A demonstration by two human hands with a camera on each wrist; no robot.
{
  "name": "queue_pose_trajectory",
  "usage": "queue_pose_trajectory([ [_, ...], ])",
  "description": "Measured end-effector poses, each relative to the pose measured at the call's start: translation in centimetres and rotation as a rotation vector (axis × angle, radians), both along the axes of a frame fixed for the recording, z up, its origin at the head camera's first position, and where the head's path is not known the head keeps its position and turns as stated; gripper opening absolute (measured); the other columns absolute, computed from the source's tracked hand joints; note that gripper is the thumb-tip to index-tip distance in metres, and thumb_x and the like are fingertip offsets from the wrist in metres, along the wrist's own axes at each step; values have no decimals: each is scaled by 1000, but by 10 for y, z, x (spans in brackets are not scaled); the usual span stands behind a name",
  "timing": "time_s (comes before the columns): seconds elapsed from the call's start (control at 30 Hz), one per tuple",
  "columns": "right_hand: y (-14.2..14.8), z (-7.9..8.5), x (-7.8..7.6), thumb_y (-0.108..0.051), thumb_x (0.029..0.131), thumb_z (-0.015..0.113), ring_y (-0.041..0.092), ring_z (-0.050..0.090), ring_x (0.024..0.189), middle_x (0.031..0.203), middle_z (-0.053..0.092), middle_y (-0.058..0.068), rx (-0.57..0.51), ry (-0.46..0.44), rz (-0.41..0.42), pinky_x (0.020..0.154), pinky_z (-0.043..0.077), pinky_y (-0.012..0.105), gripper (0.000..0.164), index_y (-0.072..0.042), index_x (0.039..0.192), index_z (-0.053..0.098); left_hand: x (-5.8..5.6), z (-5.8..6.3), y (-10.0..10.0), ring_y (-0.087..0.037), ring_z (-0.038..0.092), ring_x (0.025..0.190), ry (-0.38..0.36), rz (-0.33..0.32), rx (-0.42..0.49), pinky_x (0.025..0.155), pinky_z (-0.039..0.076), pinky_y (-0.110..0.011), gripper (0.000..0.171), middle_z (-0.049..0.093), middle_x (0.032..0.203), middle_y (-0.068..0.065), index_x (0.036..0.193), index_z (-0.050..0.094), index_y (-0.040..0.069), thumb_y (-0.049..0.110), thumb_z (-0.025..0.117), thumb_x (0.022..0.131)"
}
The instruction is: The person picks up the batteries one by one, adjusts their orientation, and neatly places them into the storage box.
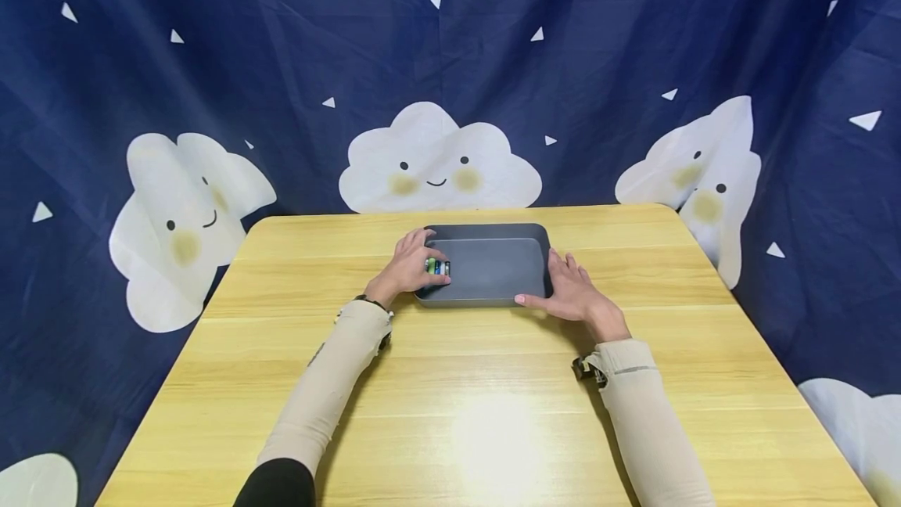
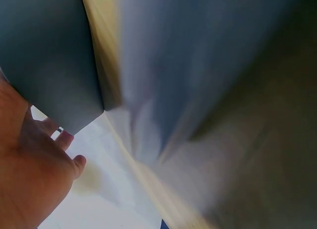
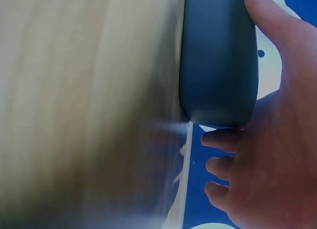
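Observation:
A dark grey rectangular tray (image 1: 493,260) lies on the wooden table, its long sides running left to right. At its left end is my left hand (image 1: 408,263), reaching over the rim. Several small batteries (image 1: 438,267), green, blue and pale, sit in a row between my left index finger and thumb, which pinch them from both sides. My right hand (image 1: 570,288) holds the near right corner, thumb along the front wall and fingers along the right wall. The right wrist view shows the tray's outer wall (image 3: 218,55) with my fingertips around its end.
The pale wooden table (image 1: 450,366) spreads toward me, with a bright glare spot near its front. Behind it hangs a dark blue curtain (image 1: 394,37) printed with white clouds and small triangles. Both forearms, in light sleeves, lie across the table at either side.

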State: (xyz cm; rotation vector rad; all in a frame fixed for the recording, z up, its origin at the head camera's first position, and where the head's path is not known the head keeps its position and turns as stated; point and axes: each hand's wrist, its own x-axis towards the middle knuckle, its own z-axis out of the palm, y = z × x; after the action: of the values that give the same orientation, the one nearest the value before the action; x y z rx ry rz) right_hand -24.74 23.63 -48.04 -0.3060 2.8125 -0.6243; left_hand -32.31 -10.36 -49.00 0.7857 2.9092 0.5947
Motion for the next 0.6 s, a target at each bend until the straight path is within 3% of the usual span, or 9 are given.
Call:
queue_pose_trajectory([
  [0.4,-1,-1,0,-82,85,58,49,-3,159,172,2,27,-9,-6,-10,127,4,64,134,7,162,-5,-2,-2,-3,-38,21,156,-7,-7,-19,125,15,-60,55,32,165,-16,129,73,18,51,81,86],
  [0.6,-1,0,1,-80,84,61,50,-1,159,171,4,29,-28,1,-15,127,5,65,133,7,162,-3,-4,8,-12,-40,24,156,-39,-1,65,127,14,-60,54,33,165,-19,134,68,13,45,77,91],
])
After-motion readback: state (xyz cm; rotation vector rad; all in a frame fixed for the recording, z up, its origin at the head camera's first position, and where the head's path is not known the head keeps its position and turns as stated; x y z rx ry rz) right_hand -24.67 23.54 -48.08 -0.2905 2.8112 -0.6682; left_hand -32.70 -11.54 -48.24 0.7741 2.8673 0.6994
